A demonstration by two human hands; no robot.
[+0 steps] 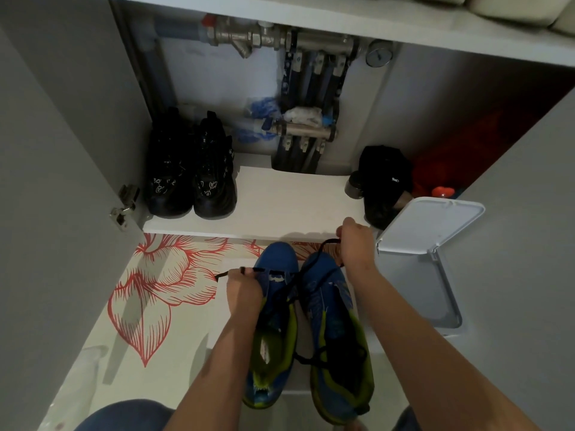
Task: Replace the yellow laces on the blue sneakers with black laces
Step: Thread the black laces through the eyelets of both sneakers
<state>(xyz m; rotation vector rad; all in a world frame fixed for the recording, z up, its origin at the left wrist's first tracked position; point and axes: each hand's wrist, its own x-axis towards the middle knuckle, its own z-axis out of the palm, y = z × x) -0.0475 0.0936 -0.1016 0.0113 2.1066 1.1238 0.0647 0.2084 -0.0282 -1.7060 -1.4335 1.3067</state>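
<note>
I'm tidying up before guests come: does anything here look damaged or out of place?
The blue sneaker under the left hand has jagged, seemingly torn green lining at its heel. Crumpled blue and white plastic is stuffed among the cabinet's pipes. The bin's lid stands open.

black lace (329,242) — end hidden in right hand (357,244) | gauge (379,54) — dial too small to read

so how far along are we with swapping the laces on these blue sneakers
Done: no yellow laces show on either sneaker. In hand: the left hand and right hand pull the ends of a black lace threaded near the toe of the left-side sneaker. Left: its upper eyelets, and the other sneaker, where a second lace lies loose.
</note>
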